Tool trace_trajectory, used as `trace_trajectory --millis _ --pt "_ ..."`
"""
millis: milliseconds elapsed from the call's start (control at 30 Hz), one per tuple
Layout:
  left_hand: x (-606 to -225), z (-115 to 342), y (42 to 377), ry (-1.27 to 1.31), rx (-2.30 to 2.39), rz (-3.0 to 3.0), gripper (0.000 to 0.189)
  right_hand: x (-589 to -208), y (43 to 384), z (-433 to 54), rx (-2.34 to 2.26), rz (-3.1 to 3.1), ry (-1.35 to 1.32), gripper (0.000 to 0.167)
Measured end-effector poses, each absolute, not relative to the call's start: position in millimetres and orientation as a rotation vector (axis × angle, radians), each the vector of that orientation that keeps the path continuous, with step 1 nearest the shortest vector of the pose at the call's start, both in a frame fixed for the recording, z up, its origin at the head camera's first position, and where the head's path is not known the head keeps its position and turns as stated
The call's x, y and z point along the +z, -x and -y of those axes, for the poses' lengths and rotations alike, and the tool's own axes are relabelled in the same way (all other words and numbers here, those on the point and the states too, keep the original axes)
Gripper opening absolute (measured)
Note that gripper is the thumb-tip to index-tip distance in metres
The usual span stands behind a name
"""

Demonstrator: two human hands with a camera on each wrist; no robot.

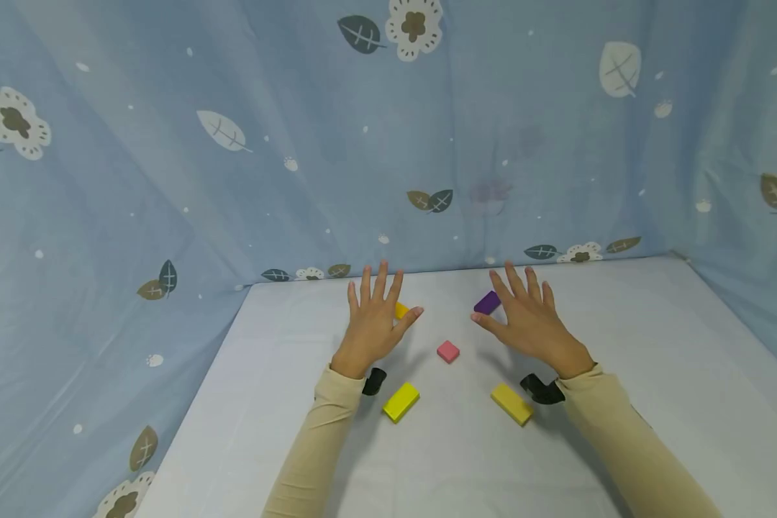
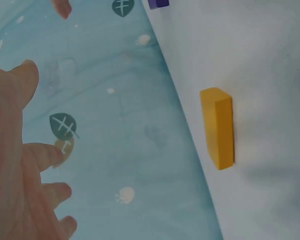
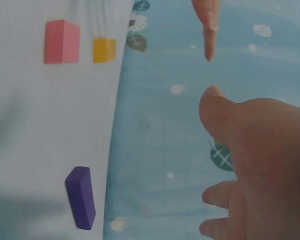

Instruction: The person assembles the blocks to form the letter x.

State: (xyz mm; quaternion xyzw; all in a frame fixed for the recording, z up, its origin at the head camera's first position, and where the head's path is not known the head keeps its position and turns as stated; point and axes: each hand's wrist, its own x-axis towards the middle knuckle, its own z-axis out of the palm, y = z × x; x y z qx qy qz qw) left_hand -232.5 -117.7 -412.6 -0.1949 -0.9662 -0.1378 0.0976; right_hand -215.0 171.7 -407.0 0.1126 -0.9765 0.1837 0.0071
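Observation:
My left hand hovers with fingers spread over the left of the white table, holding nothing. Partly hidden behind it lies an orange-yellow block, seen whole in the left wrist view as a long block. On the other side my right hand is likewise spread and empty, near a purple block. That purple block lies on the table in the right wrist view. Between the hands sits a small pink block. Closer to me are a bright yellow block and a duller yellow block.
A white cloth covers the table. Behind it and to the sides hangs a blue curtain printed with leaves and flowers. Black straps show under both wrists, beside the beige sleeves.

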Motion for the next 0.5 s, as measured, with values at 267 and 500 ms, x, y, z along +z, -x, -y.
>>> trace_trajectory --millis 267,500 --pt "-407.3 118.0 237.0 0.707 -0.425 2.874 0.081 -397.9 207.2 -171.7 0.740 3.007 -0.421 0.092" --pt "-403.9 116.6 238.5 0.893 -0.443 2.875 0.078 -387.2 197.6 -173.1 0.862 2.963 -0.465 0.089"
